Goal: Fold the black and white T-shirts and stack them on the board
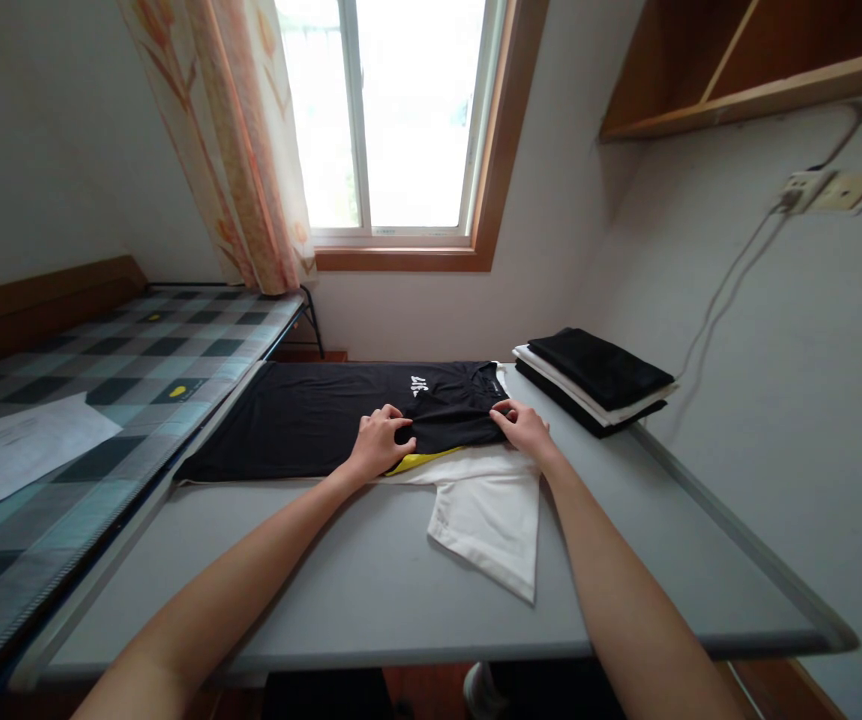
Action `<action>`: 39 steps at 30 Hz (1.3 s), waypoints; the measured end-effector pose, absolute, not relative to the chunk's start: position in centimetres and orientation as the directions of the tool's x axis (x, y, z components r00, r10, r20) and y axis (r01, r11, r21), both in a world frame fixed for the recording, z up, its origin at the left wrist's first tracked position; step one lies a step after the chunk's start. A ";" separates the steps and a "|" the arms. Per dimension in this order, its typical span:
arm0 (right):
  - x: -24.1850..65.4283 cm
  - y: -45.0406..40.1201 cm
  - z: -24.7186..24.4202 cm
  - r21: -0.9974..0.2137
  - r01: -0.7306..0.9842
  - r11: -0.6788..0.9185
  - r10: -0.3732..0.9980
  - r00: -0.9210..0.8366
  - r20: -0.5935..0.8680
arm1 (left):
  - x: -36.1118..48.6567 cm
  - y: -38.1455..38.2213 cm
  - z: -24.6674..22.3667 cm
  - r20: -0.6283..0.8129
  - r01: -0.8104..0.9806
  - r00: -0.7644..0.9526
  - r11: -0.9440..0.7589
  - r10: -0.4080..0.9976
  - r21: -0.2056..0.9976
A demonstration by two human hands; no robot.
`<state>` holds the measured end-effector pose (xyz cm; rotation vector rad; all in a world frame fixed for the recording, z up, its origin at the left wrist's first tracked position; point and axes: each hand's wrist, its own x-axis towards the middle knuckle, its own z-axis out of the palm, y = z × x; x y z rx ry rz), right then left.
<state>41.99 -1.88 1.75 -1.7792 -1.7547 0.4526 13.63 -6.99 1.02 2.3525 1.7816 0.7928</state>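
Note:
A black T-shirt [326,420] with white lettering on its chest lies on the grey table, its collar toward the right. Under it is a white T-shirt [487,510], whose sleeve sticks out toward me. A strip of yellow cloth [425,460] shows at the black shirt's near edge. My left hand [382,442] pinches the black fabric near that strip, below the lettering. Near the collar, my right hand [522,430] pinches the black shirt's near shoulder between thumb and fingers. The cloth between both hands is creased.
A stack of folded black and white clothes [596,380] sits at the table's [326,590] far right. To the left stands a bed with a checked mattress [101,370] and a paper sheet [26,450]. A cable [723,270] hangs from a wall socket at right.

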 end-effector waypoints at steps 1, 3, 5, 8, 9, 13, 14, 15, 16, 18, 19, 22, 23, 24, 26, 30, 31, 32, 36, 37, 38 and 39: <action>42.3 -1.7 1.7 -0.690 0.720 0.070 0.987 0.052 0.154 | 13.6 -7.0 1.0 0.346 0.874 0.184 -0.313 0.920 0.370; 42.7 -1.4 1.6 -0.830 0.548 0.108 0.989 0.029 0.148 | 13.7 -7.1 1.1 0.340 0.876 0.181 -0.309 0.923 0.371; 42.9 -1.2 1.4 -0.914 0.388 0.122 0.988 0.040 0.149 | 13.7 -7.1 1.2 0.338 0.877 0.184 -0.309 0.923 0.367; 42.9 -1.0 1.2 -0.943 0.311 0.121 0.985 0.078 0.152 | 13.7 -7.2 1.2 0.340 0.874 0.184 -0.312 0.922 0.373; 42.8 -1.0 1.2 -0.942 0.313 0.120 0.984 0.085 0.154 | 13.7 -7.2 1.2 0.339 0.873 0.183 -0.311 0.923 0.376; 42.6 -1.0 1.4 -0.931 0.346 0.114 0.981 0.111 0.161 | 13.7 -7.3 1.2 0.342 0.878 0.192 -0.316 0.920 0.358; 42.6 -1.0 1.4 -0.929 0.353 0.112 0.980 0.114 0.161 | 13.8 -7.3 1.3 0.355 0.882 0.193 -0.320 0.915 0.346; 42.6 -1.0 1.4 -0.927 0.357 0.111 0.980 0.113 0.161 | 13.8 -7.4 1.4 0.379 0.884 0.192 -0.327 0.905 0.333; 42.6 -0.9 1.4 -0.925 0.362 0.110 0.981 0.110 0.160 | 13.8 -7.5 1.5 0.409 0.883 0.197 -0.343 0.891 0.321; 42.6 -0.9 1.4 -0.916 0.386 0.108 0.983 0.098 0.157 | 13.8 -7.7 1.7 0.465 0.859 0.242 -0.411 0.852 0.305; 42.6 -0.9 1.4 -0.905 0.413 0.105 0.983 0.093 0.156 | 13.9 -7.8 1.9 0.476 0.834 0.283 -0.459 0.833 0.306; 42.5 -1.1 1.4 -0.815 0.575 0.068 0.983 0.103 0.154 | 13.9 -7.9 2.0 0.409 0.741 0.428 -0.572 0.806 0.353; 42.4 -1.2 1.5 -0.763 0.645 0.045 0.981 0.114 0.155 | 14.0 -7.9 1.9 0.366 0.723 0.464 -0.583 0.807 0.370; 42.4 -1.4 1.5 -0.704 0.709 0.024 0.980 0.123 0.157 | 14.0 -7.8 1.9 0.322 0.715 0.492 -0.587 0.809 0.380; 42.4 -1.7 1.6 -0.597 0.802 -0.004 0.979 0.124 0.160 | 14.0 -7.8 1.7 0.259 0.720 0.523 -0.583 0.812 0.376; 42.6 -2.1 1.9 -0.503 0.864 0.001 0.985 0.084 0.147 | 14.1 -7.9 1.7 0.246 0.737 0.527 -0.581 0.814 0.344; 42.6 -2.2 2.0 -0.498 0.867 -0.003 0.987 0.082 0.136 | 14.2 -7.9 1.7 0.250 0.739 0.525 -0.582 0.813 0.341; 42.6 -2.3 2.1 -0.492 0.870 -0.011 0.989 0.083 0.126 | 14.2 -8.0 1.7 0.253 0.739 0.525 -0.583 0.812 0.338; 41.0 -3.2 3.0 -0.370 0.929 0.001 0.947 0.117 0.298 | 14.2 -8.1 1.9 0.263 0.740 0.527 -0.589 0.808 0.326; 40.2 -3.5 3.2 -0.329 0.943 0.042 0.920 0.091 0.380 | 14.2 -8.1 1.9 0.263 0.738 0.531 -0.592 0.806 0.323; 39.2 -3.9 3.3 -0.295 0.950 0.107 0.893 0.039 0.449 | 14.2 -8.1 1.9 0.261 0.736 0.536 -0.596 0.803 0.320; 38.1 -4.3 3.4 -0.271 0.944 0.189 0.869 -0.032 0.493 | 14.2 -8.1 1.9 0.258 0.735 0.541 -0.599 0.800 0.317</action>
